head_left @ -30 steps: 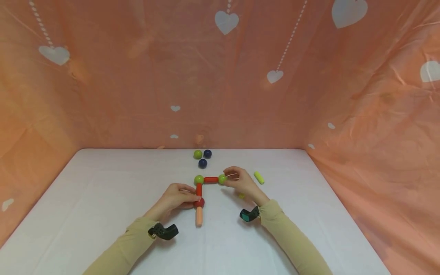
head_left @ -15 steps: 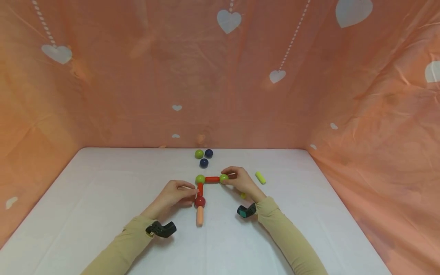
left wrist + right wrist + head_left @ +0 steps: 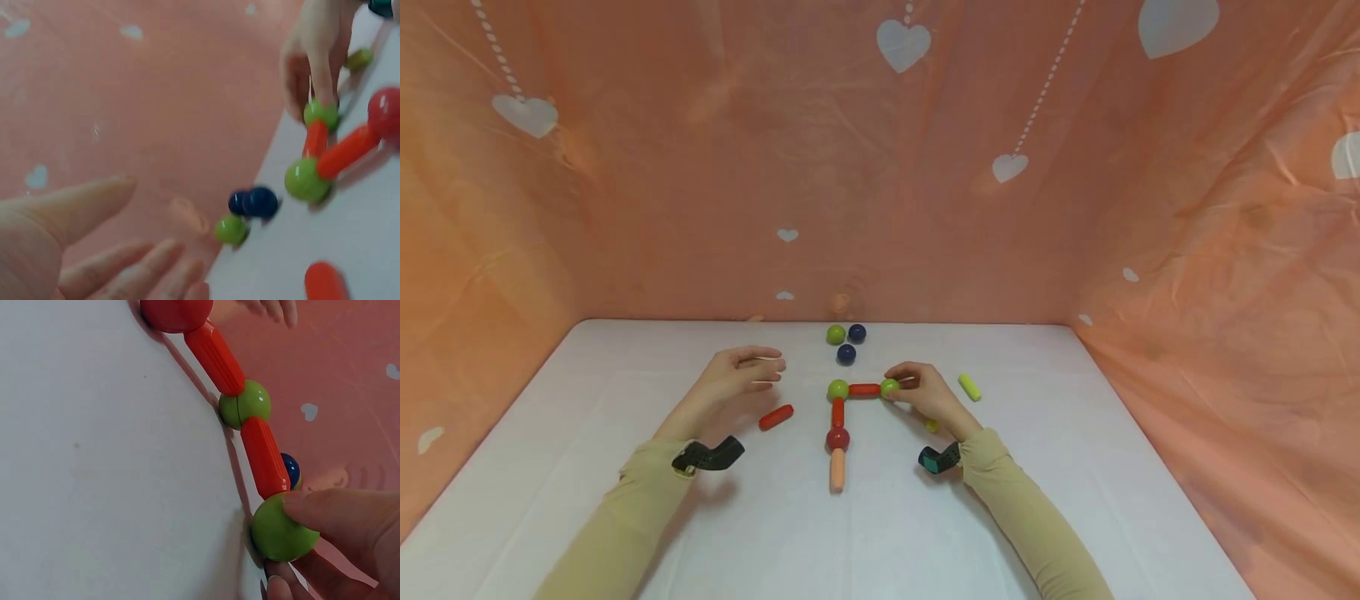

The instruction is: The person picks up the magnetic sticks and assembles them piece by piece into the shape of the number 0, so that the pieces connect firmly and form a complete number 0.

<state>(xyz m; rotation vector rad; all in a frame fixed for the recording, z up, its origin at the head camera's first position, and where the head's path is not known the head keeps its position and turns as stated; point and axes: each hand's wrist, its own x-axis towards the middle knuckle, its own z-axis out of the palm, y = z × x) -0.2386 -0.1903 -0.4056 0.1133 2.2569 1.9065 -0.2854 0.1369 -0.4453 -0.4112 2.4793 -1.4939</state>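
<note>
A joined chain lies on the table: a peach stick [image 3: 837,470], a red ball [image 3: 838,438], a red stick [image 3: 838,412], a green ball [image 3: 838,390], another red stick [image 3: 864,390] and an end green ball [image 3: 284,528]. My right hand [image 3: 927,393] pinches that end ball between thumb and fingers. Raised off the table to the left of the chain, my left hand [image 3: 737,379] holds nothing, its fingers spread apart in the left wrist view. Below it and to its right lies a loose red stick [image 3: 776,417].
Behind the chain sit a loose green ball [image 3: 836,334] and two dark blue balls [image 3: 846,354]. A yellow-green stick [image 3: 969,387] lies right of my right hand, and a small yellow piece [image 3: 932,426] is partly under that wrist. A curtain with hearts [image 3: 903,46] stands behind the table.
My left hand has left the chain's upright part and moved up and to the left, uncovering the loose red stick. My right hand stays at the end green ball.
</note>
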